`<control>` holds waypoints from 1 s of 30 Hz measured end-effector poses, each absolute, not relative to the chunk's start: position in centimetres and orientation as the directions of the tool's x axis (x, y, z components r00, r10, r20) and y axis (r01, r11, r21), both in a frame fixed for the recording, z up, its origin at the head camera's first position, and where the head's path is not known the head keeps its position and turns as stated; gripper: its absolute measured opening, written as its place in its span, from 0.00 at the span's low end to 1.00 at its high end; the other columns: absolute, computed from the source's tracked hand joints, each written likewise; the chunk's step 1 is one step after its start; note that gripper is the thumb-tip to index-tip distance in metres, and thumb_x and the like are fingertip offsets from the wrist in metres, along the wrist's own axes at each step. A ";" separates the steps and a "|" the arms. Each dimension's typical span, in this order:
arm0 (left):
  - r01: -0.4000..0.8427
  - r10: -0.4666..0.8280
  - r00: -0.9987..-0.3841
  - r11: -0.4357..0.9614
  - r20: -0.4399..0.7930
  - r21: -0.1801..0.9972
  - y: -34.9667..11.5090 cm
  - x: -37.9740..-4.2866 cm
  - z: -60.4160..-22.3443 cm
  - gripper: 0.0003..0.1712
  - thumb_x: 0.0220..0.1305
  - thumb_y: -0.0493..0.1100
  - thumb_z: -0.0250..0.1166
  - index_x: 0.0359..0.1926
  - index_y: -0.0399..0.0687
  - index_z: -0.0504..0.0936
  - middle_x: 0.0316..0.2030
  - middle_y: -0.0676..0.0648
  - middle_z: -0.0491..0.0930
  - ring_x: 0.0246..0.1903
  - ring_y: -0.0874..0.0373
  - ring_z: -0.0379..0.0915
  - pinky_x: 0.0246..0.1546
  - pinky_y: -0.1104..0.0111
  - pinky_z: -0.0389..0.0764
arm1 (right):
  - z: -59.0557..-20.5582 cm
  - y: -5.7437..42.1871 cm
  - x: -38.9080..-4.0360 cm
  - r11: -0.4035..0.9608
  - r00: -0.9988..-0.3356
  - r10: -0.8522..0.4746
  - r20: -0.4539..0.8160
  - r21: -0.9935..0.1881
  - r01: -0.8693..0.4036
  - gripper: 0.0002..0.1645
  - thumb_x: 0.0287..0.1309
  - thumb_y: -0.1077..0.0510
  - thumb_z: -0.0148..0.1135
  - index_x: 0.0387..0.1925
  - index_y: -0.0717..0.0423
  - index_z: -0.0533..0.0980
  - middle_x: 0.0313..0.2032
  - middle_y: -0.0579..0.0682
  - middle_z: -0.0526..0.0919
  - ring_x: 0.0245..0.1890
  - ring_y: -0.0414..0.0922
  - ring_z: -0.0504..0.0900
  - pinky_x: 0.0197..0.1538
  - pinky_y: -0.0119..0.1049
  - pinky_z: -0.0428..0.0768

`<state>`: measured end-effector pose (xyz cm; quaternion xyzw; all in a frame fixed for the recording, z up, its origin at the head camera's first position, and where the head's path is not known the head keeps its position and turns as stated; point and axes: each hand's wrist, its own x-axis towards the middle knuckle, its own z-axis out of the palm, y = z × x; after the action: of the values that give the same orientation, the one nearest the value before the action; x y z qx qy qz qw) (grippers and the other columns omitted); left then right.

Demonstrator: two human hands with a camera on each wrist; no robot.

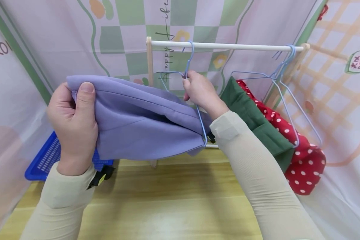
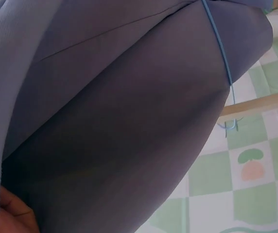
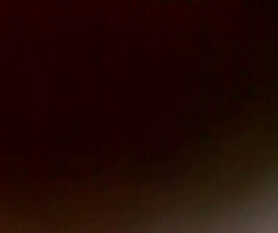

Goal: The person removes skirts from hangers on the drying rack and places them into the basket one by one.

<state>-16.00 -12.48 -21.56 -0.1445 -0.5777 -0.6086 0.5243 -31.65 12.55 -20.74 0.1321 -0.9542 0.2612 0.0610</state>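
In the head view my left hand [image 1: 75,123] pinches one end of a purple garment [image 1: 132,123], thumb on top. The garment stretches rightward to a blue wire hanger [image 1: 201,125]. One side wire of this hanger crosses the cloth near its far end, and some cloth shows beyond the wire in the left wrist view. My right hand [image 1: 202,90] grips the hanger just below its hook, which is over the white rail [image 1: 228,45]. The garment's exact kind is unclear. The right wrist view is almost wholly dark.
To the right, a green garment [image 1: 255,123] and a red polka-dot garment [image 1: 307,163] hang on blue hangers [image 1: 288,110]. A blue basket [image 1: 45,163] stands behind my left hand on the wooden tabletop [image 1: 168,200]. Wooden posts [image 1: 150,60] support the rail.
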 end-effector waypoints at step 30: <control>0.871 -0.595 -0.322 0.118 0.736 0.476 -16.5 -15.2 -20.1 0.13 0.58 0.33 0.66 0.26 0.23 0.75 0.18 0.42 0.70 0.20 0.59 0.69 0.24 0.74 0.67 | -20.9 12.8 -31.9 0.834 -0.952 -0.228 0.205 -0.463 -0.300 0.20 0.73 0.48 0.38 0.57 0.50 0.69 0.23 0.45 0.83 0.31 0.45 0.79 0.41 0.39 0.72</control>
<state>-15.16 -16.47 -20.11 -0.1409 -0.4896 -0.6491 0.5649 -31.95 12.83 -20.91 0.1382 -0.9551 0.2526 0.0705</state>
